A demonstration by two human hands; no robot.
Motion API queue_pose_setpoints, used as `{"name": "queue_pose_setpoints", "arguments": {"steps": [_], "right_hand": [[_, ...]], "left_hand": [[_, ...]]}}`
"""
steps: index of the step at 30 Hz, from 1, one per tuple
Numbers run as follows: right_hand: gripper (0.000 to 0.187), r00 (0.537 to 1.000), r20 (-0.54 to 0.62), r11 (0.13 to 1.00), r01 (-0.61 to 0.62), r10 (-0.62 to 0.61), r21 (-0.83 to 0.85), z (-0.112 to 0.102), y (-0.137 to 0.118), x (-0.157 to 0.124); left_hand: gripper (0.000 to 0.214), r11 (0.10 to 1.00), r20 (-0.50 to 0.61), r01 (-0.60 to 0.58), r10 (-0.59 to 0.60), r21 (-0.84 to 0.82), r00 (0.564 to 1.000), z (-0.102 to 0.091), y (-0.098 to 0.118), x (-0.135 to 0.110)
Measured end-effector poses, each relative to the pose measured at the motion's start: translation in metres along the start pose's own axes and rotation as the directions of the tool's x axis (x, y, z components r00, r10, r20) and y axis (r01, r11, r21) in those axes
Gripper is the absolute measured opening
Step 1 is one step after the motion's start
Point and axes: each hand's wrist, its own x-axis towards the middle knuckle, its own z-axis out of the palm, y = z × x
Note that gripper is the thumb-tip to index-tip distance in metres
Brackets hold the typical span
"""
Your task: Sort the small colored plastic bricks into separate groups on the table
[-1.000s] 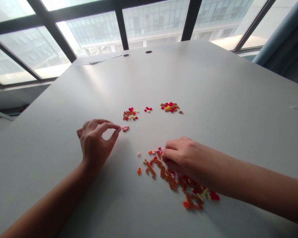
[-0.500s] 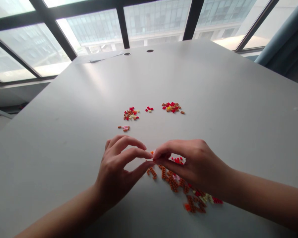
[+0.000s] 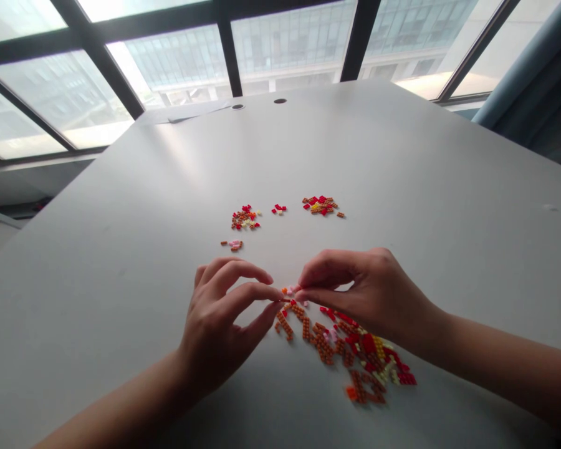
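My left hand (image 3: 224,312) pinches a small, thin brown building brick (image 3: 287,300) between thumb and index finger, its other fingers loosely curved above. Just to the right, my right hand (image 3: 374,284) has thumb and fingertips pressed together; a tiny piece may be between them, but I cannot make it out. Below both hands spreads a loose pile of small building bricks (image 3: 325,349), mostly brown, with red, pink, yellow and cream ones. An orange brick (image 3: 351,393) lies at the pile's near end. Part of the pile is hidden under my right hand.
Farther off on the white table (image 3: 430,206) are a left brick cluster (image 3: 245,217), a few red pieces (image 3: 279,209), a right brick cluster (image 3: 321,205) and a small pink and brown group (image 3: 234,244). Paper (image 3: 187,112) lies near the window.
My right hand has drawn slightly up and right, so its fingertips are now apart from my left hand's. The brown brick shows in my left fingers, and more of the pile is visible.
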Motion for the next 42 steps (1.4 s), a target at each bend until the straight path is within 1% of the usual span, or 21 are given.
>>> {"name": "queue_pose_setpoints", "arguments": {"steps": [2, 4, 7, 9, 13, 16, 18, 25, 31, 34, 37, 38, 40, 42], "right_hand": [[0.013, 1.0, 0.0, 1.0, 0.005, -0.005, 0.028, 0.001, 0.001, 0.0], [0.014, 0.999, 0.004, 0.998, 0.048, -0.048, 0.03, 0.003, 0.003, 0.0], [0.009, 0.989, -0.002, 0.988, 0.15, -0.15, -0.025, 0.005, 0.004, 0.0], [0.01, 0.983, -0.004, 0.981, 0.184, -0.185, -0.064, 0.005, 0.003, -0.001], [0.018, 0.986, 0.001, 0.982, 0.166, -0.167, -0.094, 0.005, 0.001, -0.002], [0.014, 0.992, -0.012, 0.99, 0.126, -0.127, -0.069, 0.007, 0.0, -0.002], [0.011, 0.992, -0.02, 0.991, 0.124, -0.125, -0.045, 0.008, 0.0, -0.002], [0.007, 0.983, -0.026, 0.983, 0.181, -0.182, -0.023, 0.009, 0.003, -0.003], [0.009, 0.96, -0.029, 0.956, 0.275, -0.279, -0.097, 0.01, 0.005, -0.003], [0.01, 0.951, -0.022, 0.947, 0.304, -0.308, -0.105, 0.011, 0.008, -0.002], [0.011, 0.95, -0.013, 0.945, 0.308, -0.311, -0.106, 0.012, 0.01, -0.001], [0.012, 0.951, -0.008, 0.946, 0.306, -0.309, -0.11, 0.011, 0.01, -0.001], [0.014, 0.955, -0.01, 0.947, 0.293, -0.297, -0.133, 0.009, 0.01, 0.001], [0.015, 0.958, -0.042, 0.948, 0.273, -0.283, -0.162, 0.006, 0.01, 0.003]], "left_hand": [[0.006, 1.0, -0.005, -0.016, 0.017, 0.018, 1.0, 0.0, 0.001, -0.001], [0.006, 1.0, -0.016, -0.019, 0.019, 0.024, 1.0, 0.0, 0.001, -0.001], [0.006, 1.0, -0.026, 0.012, -0.011, 0.006, 1.0, 0.001, 0.003, -0.001], [0.006, 0.999, -0.021, 0.047, -0.048, -0.025, 0.999, 0.001, 0.003, 0.0], [0.007, 0.992, -0.014, 0.103, -0.105, -0.074, 0.994, 0.002, 0.002, 0.0], [0.007, 0.99, -0.014, 0.106, -0.107, -0.095, 0.994, 0.002, 0.002, 0.0], [0.007, 0.989, -0.019, 0.101, -0.103, -0.105, 0.994, 0.002, 0.002, 0.0], [0.006, 0.979, 0.005, 0.103, -0.104, -0.177, 0.995, 0.002, 0.002, 0.0], [0.006, 0.965, 0.018, 0.131, -0.13, -0.227, 0.991, 0.002, -0.001, 0.0], [0.005, 0.954, 0.047, 0.152, -0.144, -0.258, 0.988, 0.002, 0.0, 0.0], [0.005, 0.941, 0.093, 0.185, -0.165, -0.284, 0.982, 0.001, -0.001, 0.002], [0.005, 0.941, 0.099, 0.19, -0.169, -0.279, 0.981, 0.0, -0.003, 0.003], [0.005, 0.958, 0.073, 0.18, -0.168, -0.222, 0.983, -0.002, -0.013, 0.005], [0.006, 0.98, 0.012, 0.176, -0.176, -0.088, 0.984, -0.006, -0.028, 0.007]]}}
